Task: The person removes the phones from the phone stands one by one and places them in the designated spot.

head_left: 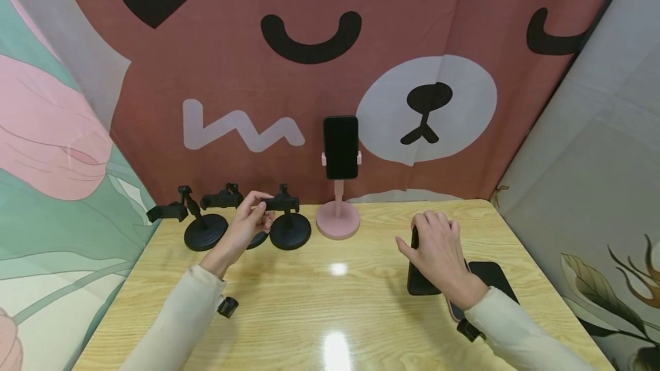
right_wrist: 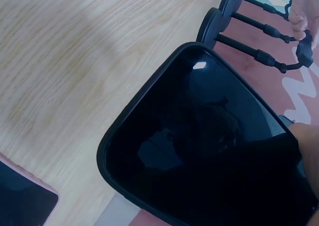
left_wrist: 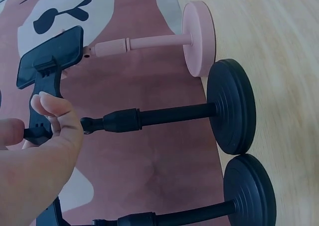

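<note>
My left hand (head_left: 247, 223) pinches one end of the holder clamp (left_wrist: 42, 111) on a black phone stand (head_left: 290, 232). That stand's round base rests on the table, the rightmost of the black ones. With my right hand (head_left: 437, 248) I grip a black smartphone (head_left: 421, 282) by its sides. In the right wrist view the phone's glossy dark screen (right_wrist: 184, 121) is tilted up from the tabletop. Between the two hands, farther back, a pink phone stand (head_left: 337, 223) carries another black phone (head_left: 341, 147) upright in its clamp.
Two more black stands stand to the left, one with its base (head_left: 206, 233) in view, the other partly behind my left hand. A dark phone (head_left: 492, 278) lies at the right, beside a pink-edged phone (right_wrist: 25, 196) under my right forearm. A printed curtain (head_left: 232, 73) hangs behind the table.
</note>
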`<state>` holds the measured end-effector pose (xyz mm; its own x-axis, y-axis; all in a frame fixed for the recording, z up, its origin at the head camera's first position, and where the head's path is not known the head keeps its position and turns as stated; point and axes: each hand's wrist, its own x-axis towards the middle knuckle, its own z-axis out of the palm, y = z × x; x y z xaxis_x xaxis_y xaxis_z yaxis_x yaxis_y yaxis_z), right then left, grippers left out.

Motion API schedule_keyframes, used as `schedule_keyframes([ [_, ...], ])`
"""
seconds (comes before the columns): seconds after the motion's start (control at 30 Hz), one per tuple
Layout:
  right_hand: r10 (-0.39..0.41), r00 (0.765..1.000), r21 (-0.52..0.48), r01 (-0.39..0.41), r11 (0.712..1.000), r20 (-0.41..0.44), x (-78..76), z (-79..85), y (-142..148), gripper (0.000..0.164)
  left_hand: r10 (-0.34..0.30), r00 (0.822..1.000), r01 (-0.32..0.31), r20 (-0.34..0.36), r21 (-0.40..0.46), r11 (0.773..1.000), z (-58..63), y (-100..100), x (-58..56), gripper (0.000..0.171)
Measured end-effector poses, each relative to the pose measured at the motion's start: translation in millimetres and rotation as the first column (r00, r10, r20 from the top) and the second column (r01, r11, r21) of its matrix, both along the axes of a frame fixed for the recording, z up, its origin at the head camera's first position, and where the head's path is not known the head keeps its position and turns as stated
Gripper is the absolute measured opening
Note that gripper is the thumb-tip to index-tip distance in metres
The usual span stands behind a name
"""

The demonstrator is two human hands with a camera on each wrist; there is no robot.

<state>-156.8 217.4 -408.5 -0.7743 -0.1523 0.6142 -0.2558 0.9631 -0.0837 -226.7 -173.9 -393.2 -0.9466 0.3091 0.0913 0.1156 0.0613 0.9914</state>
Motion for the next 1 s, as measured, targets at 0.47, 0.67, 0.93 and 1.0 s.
schedule_keyframes([
  [0.47, -0.016, 0.994, 0.008, 0.015, 1.000, 0.109, -6.7, -7.5, 5.6, 0.042, 0.023, 1.000, -0.023, -0.010, -0.018, 1.000, -2.3, 2.0, 0.1, 0.034],
  [0.67, -0.023, 0.986, 0.032, 0.018, 0.999, 0.163, -9.5, -16.0, 7.2, 0.041, 0.034, 0.999, -0.033, -0.003, 0.016, 0.999, -3.0, 4.1, 0.9, 0.032],
  [0.93, -0.025, 0.977, 0.042, 0.017, 0.999, 0.210, -15.2, -29.5, 10.7, 0.039, 0.047, 0.999, -0.047, 0.002, 0.033, 0.998, -3.0, 4.6, 2.3, 0.031],
  [1.0, -0.027, 0.973, 0.044, 0.017, 0.999, 0.228, -16.1, -33.4, 11.5, 0.039, 0.052, 0.999, -0.052, 0.006, 0.033, 0.998, -2.9, 4.8, 2.4, 0.031],
])
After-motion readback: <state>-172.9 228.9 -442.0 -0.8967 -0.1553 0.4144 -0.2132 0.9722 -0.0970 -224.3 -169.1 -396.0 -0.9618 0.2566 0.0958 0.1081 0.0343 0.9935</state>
